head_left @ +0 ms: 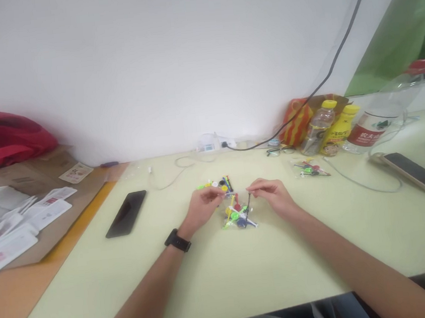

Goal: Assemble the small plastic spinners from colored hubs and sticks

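A small clear plastic bag (231,220) of colourful plastic pieces lies on the table between my hands. Inside are yellow, green, red, white and blue parts, some like thin sticks and some round. My left hand (203,205), below which the wrist wears a black watch (177,240), pinches the bag's upper left edge. At the upper right edge, the thumb and fingertips of my right hand (271,196) are pinched together. A dark thin stick (248,207) runs down from just under those fingertips. Just behind the bag sits a pile of similar loose-looking pieces (222,183), partly hidden by my left hand.
A black phone (126,213) lies left on the pale table (217,280). Another bag of pieces (309,168) is at right, near bottles (337,132), glasses (278,151) and a second phone (421,173). Papers (46,209) and cardboard (35,246) cover the left side. A dark cable (338,54) crosses the wall.
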Demonstrator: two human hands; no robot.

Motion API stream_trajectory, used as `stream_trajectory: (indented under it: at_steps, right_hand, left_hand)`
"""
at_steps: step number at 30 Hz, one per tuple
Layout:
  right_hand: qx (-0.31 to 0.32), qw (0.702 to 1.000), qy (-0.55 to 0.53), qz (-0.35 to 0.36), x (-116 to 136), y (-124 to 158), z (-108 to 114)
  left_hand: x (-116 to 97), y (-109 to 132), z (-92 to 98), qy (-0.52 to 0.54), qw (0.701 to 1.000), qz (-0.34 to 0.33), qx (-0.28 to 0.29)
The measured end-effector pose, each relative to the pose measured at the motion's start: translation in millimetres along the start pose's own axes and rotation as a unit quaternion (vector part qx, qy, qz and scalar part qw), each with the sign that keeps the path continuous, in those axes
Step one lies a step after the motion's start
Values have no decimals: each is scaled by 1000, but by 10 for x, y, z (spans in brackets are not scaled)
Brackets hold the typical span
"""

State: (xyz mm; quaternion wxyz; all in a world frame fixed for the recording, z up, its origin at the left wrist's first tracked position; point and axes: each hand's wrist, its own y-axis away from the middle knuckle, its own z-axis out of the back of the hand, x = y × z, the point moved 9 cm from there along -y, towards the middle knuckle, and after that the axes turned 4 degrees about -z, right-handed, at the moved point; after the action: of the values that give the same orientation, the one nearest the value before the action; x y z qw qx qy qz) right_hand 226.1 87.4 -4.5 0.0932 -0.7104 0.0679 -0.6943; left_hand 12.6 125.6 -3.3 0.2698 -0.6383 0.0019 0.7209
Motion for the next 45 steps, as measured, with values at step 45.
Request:
stream_trajectory:
  at_steps: [45]
  right_hand:
    - [165,964,206,-23,265,124,-206]
  left_hand:
    - [-170,61,-125,-139,980,38,141]
